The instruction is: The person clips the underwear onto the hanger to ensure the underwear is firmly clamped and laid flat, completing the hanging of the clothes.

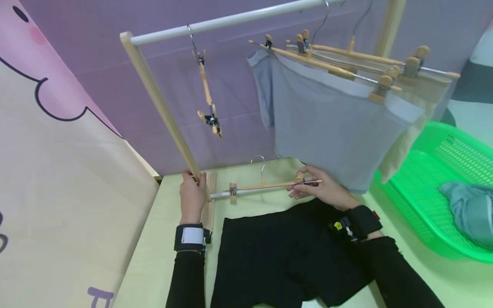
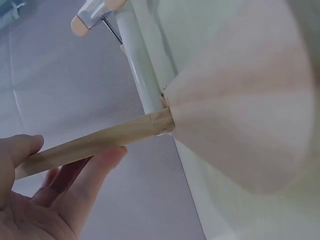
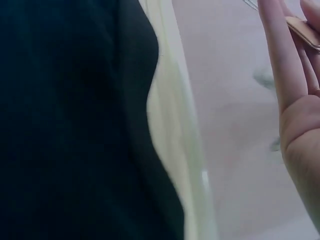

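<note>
Black sleeves (image 1: 186, 278) enter at the near edge of my head view, with black shorts (image 1: 265, 252) spread between them on the pale table (image 1: 146, 265). Left hand (image 1: 192, 199): wrapped round the wooden post (image 1: 161, 102) of the garment rack, near its foot (my left-wrist view shows thumb and fingers about it). Right hand (image 1: 323, 186): pinching the clip (image 1: 300, 176) at the right end of a wooden hanger (image 1: 265, 186), which lies along the white lower bar (image 1: 220, 195), just beyond the shorts' waist edge. Above, I see a grey garment (image 1: 327, 111) and a beige garment (image 1: 400, 145) hung from the white upper rod (image 1: 239, 17); another clip hanger (image 1: 206, 87) hangs to their left. At right, a green basket (image 1: 420, 222) holds teal cloth (image 1: 470, 211).
</note>
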A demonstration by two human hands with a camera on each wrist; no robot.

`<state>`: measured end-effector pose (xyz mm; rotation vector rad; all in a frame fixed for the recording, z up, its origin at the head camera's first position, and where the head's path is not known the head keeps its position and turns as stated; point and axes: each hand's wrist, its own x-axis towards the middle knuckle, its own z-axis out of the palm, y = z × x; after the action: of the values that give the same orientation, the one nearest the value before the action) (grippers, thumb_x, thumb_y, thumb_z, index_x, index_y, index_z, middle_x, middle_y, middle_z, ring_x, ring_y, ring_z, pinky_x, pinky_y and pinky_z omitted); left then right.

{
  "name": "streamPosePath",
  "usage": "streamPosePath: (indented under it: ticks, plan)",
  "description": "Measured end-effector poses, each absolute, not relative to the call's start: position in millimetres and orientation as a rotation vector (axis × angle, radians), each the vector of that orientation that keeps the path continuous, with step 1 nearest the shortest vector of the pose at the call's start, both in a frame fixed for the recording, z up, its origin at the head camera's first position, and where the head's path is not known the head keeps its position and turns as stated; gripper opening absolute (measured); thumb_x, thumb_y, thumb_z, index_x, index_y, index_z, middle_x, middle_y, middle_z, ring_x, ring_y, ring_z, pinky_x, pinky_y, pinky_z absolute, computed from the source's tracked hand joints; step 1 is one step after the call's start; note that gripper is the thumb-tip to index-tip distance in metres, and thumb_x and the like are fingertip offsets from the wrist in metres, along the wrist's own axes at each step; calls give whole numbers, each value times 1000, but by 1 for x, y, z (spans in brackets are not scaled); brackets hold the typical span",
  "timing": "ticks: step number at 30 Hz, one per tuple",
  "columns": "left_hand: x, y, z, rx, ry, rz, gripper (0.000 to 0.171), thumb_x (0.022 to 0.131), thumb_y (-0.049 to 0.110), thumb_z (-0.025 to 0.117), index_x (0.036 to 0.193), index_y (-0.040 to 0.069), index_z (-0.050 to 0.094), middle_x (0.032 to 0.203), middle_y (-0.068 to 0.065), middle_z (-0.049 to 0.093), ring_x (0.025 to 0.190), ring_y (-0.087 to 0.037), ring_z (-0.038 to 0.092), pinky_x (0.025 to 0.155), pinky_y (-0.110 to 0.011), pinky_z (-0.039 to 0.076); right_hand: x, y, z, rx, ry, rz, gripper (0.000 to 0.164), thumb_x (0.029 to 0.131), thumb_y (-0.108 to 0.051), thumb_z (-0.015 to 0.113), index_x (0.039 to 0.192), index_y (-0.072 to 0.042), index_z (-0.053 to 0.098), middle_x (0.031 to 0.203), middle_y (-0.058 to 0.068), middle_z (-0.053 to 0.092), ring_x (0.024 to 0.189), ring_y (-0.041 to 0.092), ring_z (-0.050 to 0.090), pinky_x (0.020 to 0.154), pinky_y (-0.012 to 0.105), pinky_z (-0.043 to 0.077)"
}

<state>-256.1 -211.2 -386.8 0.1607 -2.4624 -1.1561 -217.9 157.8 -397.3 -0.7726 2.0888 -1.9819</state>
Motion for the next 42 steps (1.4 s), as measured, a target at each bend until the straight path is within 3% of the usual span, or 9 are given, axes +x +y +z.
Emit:
streamPosePath:
  ticks: [9, 15, 21, 28, 35, 42]
  plan:
    - [-256, -209, -388, 147, -2484, -1155, 37, 102, 29, 56, 121, -2, 48, 95, -25, 67, 76, -36, 67, 60, -43, 54, -220, 165, -413, -790, 2031, -2040, 17, 100, -8, 59, 112, -2, 49, 110, 17, 73, 99, 28, 72, 85, 45, 57]
    - [-255, -209, -389, 120, -2475, -1134, 33, 101, 26, 57, 117, -2, 52, 93, -24, 67, 75, -34, 68, 57, -40, 54, -221, 166, -421, -703, 1942, -2068, 17, 101, -8, 56, 113, 3, 51, 105, 16, 74, 102, 27, 71, 88, 45, 56]
    - [-253, -210, -390, 101, -2487, -1145, 34, 101, 27, 56, 118, -3, 52, 95, -26, 67, 75, -34, 68, 57, -39, 54, -222, 171, -431, -434, 1834, -2094, 15, 103, -9, 53, 114, 1, 53, 102, 9, 74, 100, 20, 72, 91, 37, 55]
    - [-253, -212, -391, 97, -2547, -1124, 33, 101, 26, 57, 116, -3, 53, 97, -26, 67, 78, -35, 68, 59, -40, 55, -223, 171, -435, -276, 1840, -2126, 16, 100, -4, 57, 114, 2, 56, 98, 10, 72, 95, 20, 73, 91, 39, 55]
    - [-249, -206, -385, 205, -2867, -688, 39, 99, 33, 58, 96, -6, 65, 84, -21, 64, 70, -34, 64, 55, -43, 51, -225, 170, -433, -198, 1901, -2129, 30, 97, -7, 63, 120, 8, 52, 97, 11, 72, 92, 21, 73, 89, 39, 56]
    - [-229, -192, -371, 276, -3182, -478, 47, 99, 40, 55, 100, -5, 69, 73, -15, 63, 67, -29, 63, 57, -40, 50, -228, 173, -435, -379, 1782, -2100, 21, 101, -3, 53, 117, 10, 57, 102, 12, 71, 99, 21, 71, 95, 40, 53]
